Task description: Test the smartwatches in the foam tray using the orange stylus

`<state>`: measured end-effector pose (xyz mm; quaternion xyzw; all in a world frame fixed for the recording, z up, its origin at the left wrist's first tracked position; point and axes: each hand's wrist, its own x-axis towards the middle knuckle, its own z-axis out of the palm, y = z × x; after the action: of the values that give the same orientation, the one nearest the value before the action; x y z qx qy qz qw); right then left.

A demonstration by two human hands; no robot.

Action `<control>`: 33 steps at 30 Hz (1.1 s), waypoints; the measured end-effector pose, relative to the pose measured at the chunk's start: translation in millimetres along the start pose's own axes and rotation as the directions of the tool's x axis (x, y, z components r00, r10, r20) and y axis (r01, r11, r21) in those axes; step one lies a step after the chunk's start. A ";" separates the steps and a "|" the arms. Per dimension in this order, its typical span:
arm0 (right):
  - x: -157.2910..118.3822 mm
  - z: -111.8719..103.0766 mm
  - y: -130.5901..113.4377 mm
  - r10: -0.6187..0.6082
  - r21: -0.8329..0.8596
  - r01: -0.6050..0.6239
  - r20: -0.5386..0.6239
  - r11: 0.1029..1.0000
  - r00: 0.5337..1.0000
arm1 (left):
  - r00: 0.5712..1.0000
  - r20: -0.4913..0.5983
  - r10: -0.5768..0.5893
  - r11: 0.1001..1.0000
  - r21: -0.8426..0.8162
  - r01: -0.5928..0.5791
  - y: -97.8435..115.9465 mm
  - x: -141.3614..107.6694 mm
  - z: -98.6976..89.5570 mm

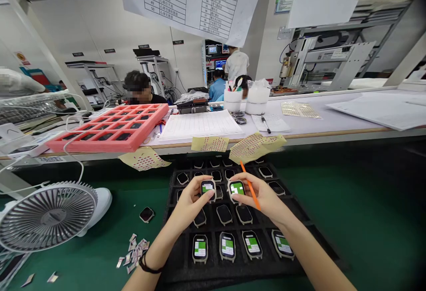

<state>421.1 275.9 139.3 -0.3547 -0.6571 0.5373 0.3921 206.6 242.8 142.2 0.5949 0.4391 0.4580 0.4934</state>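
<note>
My left hand [196, 198] pinches a watch [207, 186] with a lit green and white screen. A second lit watch [236, 188] is between the thumb and fingers of my right hand [258, 195], which also holds an orange stick [252, 187] slanting up to the left. Both hands are over a black compartment tray [179, 255] of watches. In its nearest row several watches, such as this one [200, 248], show green and white screens. Dark-screened watches [224, 214] lie in the rows behind, partly hidden by my hands.
A white fan [55, 215] stands at the left, near a lone watch [147, 214] and small scattered strips [136, 252] on the green mat. A pink foam tray [133, 142] sits on the shelf [309, 138]. Yellow sticker sheets [256, 147] hang from its edge. People are beyond.
</note>
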 end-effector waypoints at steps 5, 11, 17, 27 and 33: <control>-1.4 -3.0 -3.2 -0.002 0.038 -0.001 0.075 0.999 0.997 | 1.000 -0.015 0.013 1.000 -0.015 -0.013 -0.5 1.0 -1.5; 0.2 -2.1 -2.5 0.015 0.062 -0.013 -0.022 0.998 1.000 | 1.000 -0.010 0.026 1.000 -0.013 -0.026 -3.7 1.7 -4.2; -3.7 -2.6 -6.1 0.020 0.118 -0.019 -0.007 0.993 1.000 | 1.000 -0.021 0.014 1.000 0.012 -0.014 -5.9 1.8 -4.9; -4.5 1.5 -11.5 0.008 0.124 -0.006 -0.013 0.992 1.000 | 1.000 0.013 -0.006 0.998 0.055 0.005 2.5 -1.1 -2.5; -2.9 3.1 -7.8 0.065 0.147 -0.052 -0.080 0.988 0.995 | 0.999 0.046 -0.011 0.993 0.122 0.006 1.4 -3.3 -0.3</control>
<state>419.2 270.7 146.2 -0.3669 -0.5883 0.5794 0.4285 205.7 239.4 143.2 0.6326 0.4572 0.4143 0.4682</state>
